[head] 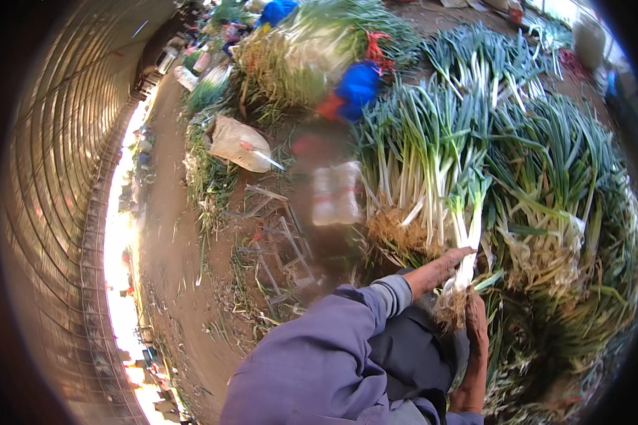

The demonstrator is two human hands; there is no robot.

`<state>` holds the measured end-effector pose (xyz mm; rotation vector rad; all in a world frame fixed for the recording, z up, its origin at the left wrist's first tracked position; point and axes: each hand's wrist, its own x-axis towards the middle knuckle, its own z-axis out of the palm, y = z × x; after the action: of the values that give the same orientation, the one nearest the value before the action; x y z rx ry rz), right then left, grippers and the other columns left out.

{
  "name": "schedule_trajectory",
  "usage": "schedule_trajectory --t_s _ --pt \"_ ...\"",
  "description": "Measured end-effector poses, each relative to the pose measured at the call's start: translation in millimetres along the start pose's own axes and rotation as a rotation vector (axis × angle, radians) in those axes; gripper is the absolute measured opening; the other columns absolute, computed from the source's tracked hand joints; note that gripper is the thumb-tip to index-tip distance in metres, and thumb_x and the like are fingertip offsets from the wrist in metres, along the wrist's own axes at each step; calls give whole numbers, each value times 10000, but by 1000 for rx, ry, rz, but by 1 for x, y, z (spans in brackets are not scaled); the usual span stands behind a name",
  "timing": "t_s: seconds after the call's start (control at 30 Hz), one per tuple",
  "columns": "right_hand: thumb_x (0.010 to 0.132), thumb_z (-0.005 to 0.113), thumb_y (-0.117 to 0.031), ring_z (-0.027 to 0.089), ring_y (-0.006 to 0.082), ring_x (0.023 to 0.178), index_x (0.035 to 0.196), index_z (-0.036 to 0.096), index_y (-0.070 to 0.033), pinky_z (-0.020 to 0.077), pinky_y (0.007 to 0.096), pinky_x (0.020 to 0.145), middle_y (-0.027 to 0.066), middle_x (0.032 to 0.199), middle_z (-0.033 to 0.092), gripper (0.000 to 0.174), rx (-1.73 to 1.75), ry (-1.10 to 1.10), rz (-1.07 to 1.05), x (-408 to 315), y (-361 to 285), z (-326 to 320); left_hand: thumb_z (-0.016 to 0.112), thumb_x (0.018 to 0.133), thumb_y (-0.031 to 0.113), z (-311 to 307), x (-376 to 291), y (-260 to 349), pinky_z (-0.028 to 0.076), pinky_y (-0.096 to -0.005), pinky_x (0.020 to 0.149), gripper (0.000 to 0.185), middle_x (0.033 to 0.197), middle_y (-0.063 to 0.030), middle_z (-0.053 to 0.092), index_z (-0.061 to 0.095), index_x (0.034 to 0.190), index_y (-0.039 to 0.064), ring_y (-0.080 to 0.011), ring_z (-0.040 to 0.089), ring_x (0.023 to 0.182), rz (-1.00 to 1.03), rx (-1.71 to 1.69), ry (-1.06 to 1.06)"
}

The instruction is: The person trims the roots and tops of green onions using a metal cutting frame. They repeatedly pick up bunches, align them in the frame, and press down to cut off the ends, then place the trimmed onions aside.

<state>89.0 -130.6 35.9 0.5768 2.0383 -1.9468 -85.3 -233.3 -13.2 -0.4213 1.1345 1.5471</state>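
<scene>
A small bunch of green onions [465,273] with white stems stands over my lap, leaf ends away from me. My left hand [451,264] grips its white stems, coming in from the left. Beside the tangled brown roots [452,308] is my right hand [476,313], against the root end; its fingers are partly hidden. Just beyond the bunch, a pile of green onions [420,154] lies with its roots towards me. Another pile of green onions [558,159], with dry outer skins at its base, lies to the right.
Left of me are a metal frame [282,249], blurred white packs [336,194] and a tan sack [239,143] with a knife [260,154] on it. A larger onion heap [303,58] and a blurred blue object [359,90] are farther off. Leaf scraps litter the soil.
</scene>
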Motion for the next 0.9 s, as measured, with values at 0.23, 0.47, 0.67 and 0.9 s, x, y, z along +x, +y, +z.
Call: schedule_trajectory --t_s 0.23,0.47,0.67,0.9 --pt "1005 585 -430 668 477 853 1173 633 -99 517 527 753 262 898 696 374 -323 332 139 -14 -31 2 617 945 559 28 -47 27 342 -434 1149 686 1458 -148 550 559 1441 89 -281 480 1361 134 201 -186" --pt "1019 641 -330 713 421 840 1259 666 -26 539 456 746 248 877 716 388 -359 569 202 -72 -81 2 511 1027 361 79 35 15 479 -386 986 516 1240 -197 653 576 1390 0 -288 602 1144 -37 402 -70" --pt "985 669 -245 702 373 700 1095 672 1 544 430 656 207 796 697 270 -77 691 271 -106 -108 -4 736 933 208 86 84 -14 565 -295 703 227 945 -99 724 726 1085 38 -172 673 819 -75 262 27" --pt "1031 625 -304 710 218 770 1123 691 1 584 366 709 200 821 688 325 221 888 607 -210 -63 16 585 1000 375 110 120 14 520 -342 648 331 944 -86 681 661 1134 82 -220 625 757 -107 161 21"
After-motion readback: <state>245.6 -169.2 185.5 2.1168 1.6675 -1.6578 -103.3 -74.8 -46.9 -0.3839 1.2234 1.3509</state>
